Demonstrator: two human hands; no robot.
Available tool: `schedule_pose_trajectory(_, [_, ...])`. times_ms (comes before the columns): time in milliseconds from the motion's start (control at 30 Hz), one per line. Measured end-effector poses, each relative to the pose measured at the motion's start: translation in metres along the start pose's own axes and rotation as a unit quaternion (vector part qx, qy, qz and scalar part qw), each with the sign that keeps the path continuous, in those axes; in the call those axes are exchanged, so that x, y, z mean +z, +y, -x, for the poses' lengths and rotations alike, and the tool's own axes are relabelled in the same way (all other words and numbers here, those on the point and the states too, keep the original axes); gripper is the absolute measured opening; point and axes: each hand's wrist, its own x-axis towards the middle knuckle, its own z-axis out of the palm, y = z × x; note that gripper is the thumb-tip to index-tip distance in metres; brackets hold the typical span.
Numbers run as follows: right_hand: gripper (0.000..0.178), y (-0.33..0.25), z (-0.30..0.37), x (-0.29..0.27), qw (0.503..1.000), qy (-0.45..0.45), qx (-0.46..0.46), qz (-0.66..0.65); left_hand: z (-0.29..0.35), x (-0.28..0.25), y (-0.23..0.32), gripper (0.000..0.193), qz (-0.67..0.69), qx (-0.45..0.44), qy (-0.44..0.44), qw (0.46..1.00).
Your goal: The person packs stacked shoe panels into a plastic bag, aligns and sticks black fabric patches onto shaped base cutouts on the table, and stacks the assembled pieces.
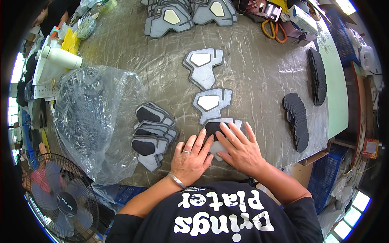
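My left hand lies with outstretched fingers on the near edge of a grey cut piece with a dark border. My right hand is spread over the same piece from the other side. Between them, fingertips of both hands touch a black patch on it; part of the piece is hidden under the hands. Just beyond, two similar grey pieces, a nearer one and a farther one, lie in a line, each with a white patch. Left of my hands is an overlapping pile of grey pieces with black patches.
Fanned rows of black patches lie at the right. Stacked grey pieces with white patches stand at the far edge, near orange-handled scissors and a phone. A clear plastic bag, white bottle and fan are leftward.
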Motion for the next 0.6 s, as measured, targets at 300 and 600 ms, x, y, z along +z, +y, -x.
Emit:
schedule_pose_trajectory(300, [0.053,0.0,-0.032,-0.015,0.998,0.047,-0.017,-0.043,-0.006,0.008,-0.001,0.056,0.037,0.02,0.027,0.999])
schedule_pose_trajectory(600, [0.054,0.014,-0.034,-0.007,0.998,0.044,-0.02,-0.05,-0.008,0.007,0.001,0.056,0.065,0.007,0.04,0.997])
